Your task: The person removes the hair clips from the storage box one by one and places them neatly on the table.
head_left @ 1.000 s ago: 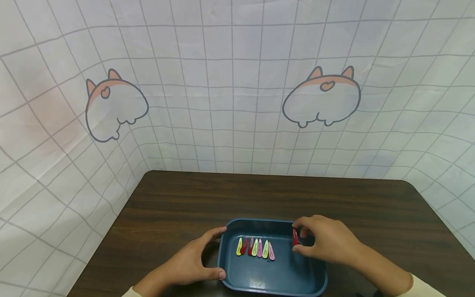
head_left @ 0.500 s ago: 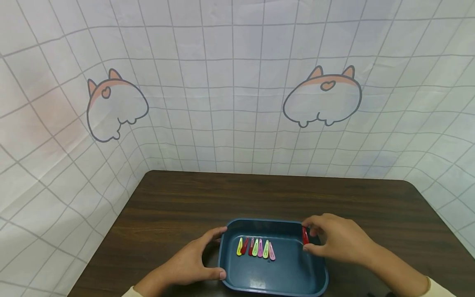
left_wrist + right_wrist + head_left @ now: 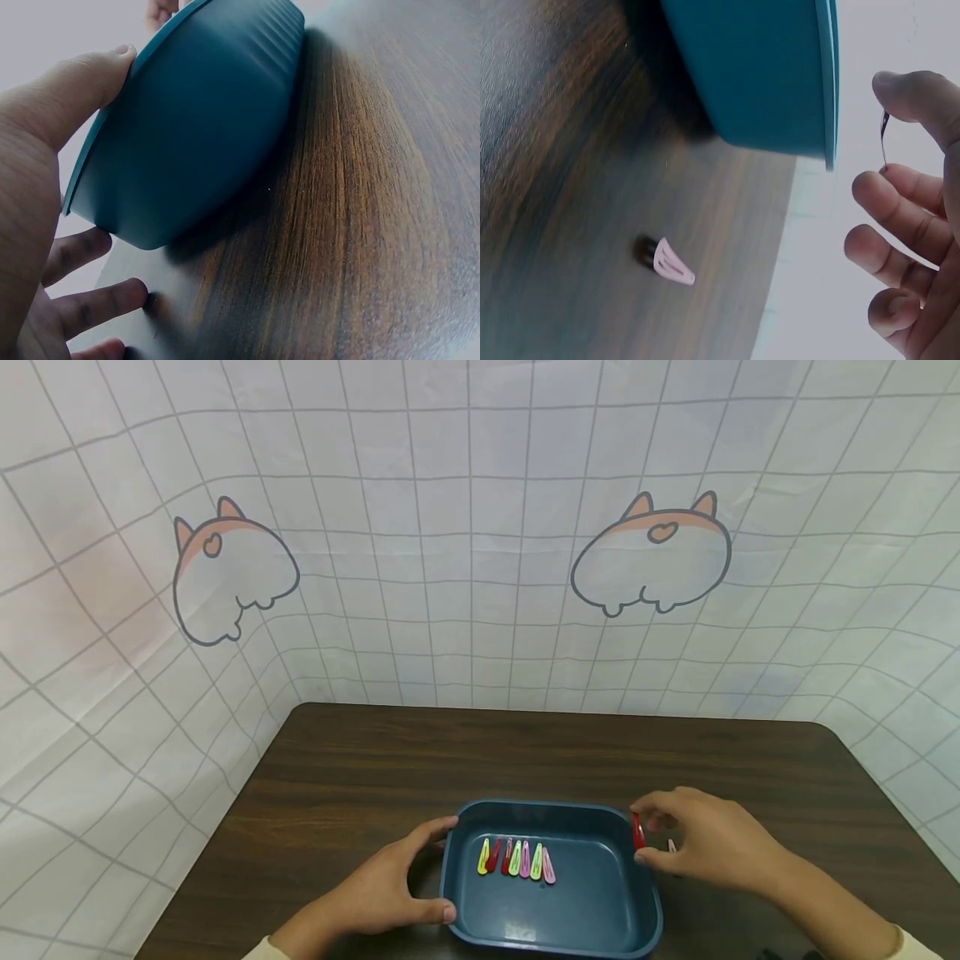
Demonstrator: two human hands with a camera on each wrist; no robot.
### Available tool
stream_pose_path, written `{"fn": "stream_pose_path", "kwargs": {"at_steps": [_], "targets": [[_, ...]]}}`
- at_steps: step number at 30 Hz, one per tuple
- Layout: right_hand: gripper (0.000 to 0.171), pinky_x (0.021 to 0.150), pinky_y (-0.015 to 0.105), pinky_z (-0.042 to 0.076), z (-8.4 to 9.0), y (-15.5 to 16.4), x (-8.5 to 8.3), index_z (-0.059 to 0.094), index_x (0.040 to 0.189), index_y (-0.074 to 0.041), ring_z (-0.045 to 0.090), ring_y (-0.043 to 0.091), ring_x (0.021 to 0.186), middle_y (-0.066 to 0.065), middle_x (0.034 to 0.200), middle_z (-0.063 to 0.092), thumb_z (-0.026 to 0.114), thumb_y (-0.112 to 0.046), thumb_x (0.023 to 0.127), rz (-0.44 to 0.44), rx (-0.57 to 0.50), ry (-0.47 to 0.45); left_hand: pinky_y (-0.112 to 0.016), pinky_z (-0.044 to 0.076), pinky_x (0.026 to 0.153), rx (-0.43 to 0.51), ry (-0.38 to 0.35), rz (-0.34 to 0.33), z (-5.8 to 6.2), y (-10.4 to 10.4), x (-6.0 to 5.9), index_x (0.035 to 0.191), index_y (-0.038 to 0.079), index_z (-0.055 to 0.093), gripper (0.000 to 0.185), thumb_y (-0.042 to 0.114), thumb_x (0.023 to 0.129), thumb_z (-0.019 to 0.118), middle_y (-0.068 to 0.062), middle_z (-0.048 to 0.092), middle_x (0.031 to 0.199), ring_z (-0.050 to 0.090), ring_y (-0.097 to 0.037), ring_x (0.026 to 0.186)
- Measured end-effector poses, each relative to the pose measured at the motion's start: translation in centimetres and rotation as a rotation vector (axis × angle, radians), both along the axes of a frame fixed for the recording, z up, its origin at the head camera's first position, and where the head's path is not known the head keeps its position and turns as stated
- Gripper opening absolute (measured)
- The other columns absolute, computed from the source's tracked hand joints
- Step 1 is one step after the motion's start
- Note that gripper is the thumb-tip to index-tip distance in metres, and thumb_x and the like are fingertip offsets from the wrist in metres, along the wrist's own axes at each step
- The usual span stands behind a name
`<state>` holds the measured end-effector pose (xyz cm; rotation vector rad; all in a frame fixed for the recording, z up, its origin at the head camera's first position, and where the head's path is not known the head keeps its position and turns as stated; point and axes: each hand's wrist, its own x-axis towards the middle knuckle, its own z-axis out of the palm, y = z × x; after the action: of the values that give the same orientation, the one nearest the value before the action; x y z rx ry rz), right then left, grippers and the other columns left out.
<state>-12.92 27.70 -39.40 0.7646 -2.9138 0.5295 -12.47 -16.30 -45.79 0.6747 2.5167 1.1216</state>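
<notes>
Your right hand (image 3: 708, 839) pinches a red snap hair clip (image 3: 638, 832) endwise; opposite that pinch, your spread left hand (image 3: 390, 887) braces the blue tray (image 3: 573, 910), presumably steadying it.

Your left hand (image 3: 390, 885) spans the left edge of the tray (image 3: 592, 906), thumb on the rim, fingers spread; your right hand (image 3: 716, 843) pinches, thumb to fingertip, near its far right corner.

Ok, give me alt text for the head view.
A right hand pinches a red snap hair clip near the right rim of a blue tray; the left hand holds its left side. Seven more clips line up inside; the table is dark brown.
</notes>
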Motion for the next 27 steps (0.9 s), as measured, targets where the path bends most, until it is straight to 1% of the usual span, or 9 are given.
{"fn": "stream_pose_path", "kwargs": {"at_steps": [7, 12, 15, 21, 27], "targets": [[0.047, 0.069, 0.034, 0.054, -0.5, 1.1, 0.0, 0.070, 0.115, -0.032, 0.063, -0.001, 0.091, -0.023, 0.098, 0.062, 0.083, -0.059, 0.079, -0.020, 0.014, 0.015, -0.070, 0.033, 0.108, -0.006, 0.005, 0.000, -0.1, -0.1, 0.0, 0.159, 0.037, 0.028, 0.098, 0.056, 0.080, 0.083, 0.002, 0.048, 0.152, 0.052, -0.029, 0.133], [0.050, 0.072, 0.037, 0.056, -0.7, 1.9, 0.1, 0.071, 0.115, -0.030, 0.064, 0.002, 0.093, -0.020, 0.102, 0.063, 0.084, -0.059, 0.077, -0.010, 0.014, 0.039, -0.070, 0.034, 0.107, -0.011, 0.012, -0.001, -0.2, 0.0, -0.1, 0.159, 0.039, 0.027, 0.098, 0.058, 0.080, 0.083, 0.002, 0.048, 0.153, 0.052, -0.029, 0.134], [0.051, 0.073, 0.037, 0.057, -0.9, 2.3, 0.1, 0.072, 0.115, -0.029, 0.064, 0.003, 0.094, -0.020, 0.104, 0.064, 0.085, -0.059, 0.076, -0.004, 0.012, 0.048, -0.070, 0.034, 0.107, -0.013, 0.010, 0.001, -0.3, 0.0, -0.1, 0.158, 0.040, 0.028, 0.097, 0.058, 0.081, 0.082, 0.002, 0.048, 0.153, 0.052, -0.029, 0.134], [0.048, 0.075, 0.034, 0.057, -1.5, 3.1, 0.1, 0.073, 0.114, -0.028, 0.062, 0.001, 0.095, -0.022, 0.103, 0.063, 0.087, -0.054, 0.076, -0.019, 0.014, 0.051, -0.071, 0.035, 0.105, -0.015, 0.008, 0.001, -0.3, 0.0, -0.1, 0.158, 0.040, 0.028, 0.095, 0.057, 0.081, 0.082, 0.001, 0.049, 0.151, 0.052, -0.029, 0.133], [0.047, 0.077, 0.036, 0.056, -2.0, 3.9, 0.0, 0.074, 0.111, -0.027, 0.061, 0.005, 0.096, -0.020, 0.104, 0.064, 0.088, -0.055, 0.075, 0.004, 0.001, 0.088, -0.070, 0.035, 0.106, -0.010, 0.014, -0.004, -0.3, 0.0, -0.1, 0.159, 0.038, 0.028, 0.097, 0.057, 0.081, 0.082, 0.002, 0.050, 0.151, 0.052, -0.029, 0.133]]}}
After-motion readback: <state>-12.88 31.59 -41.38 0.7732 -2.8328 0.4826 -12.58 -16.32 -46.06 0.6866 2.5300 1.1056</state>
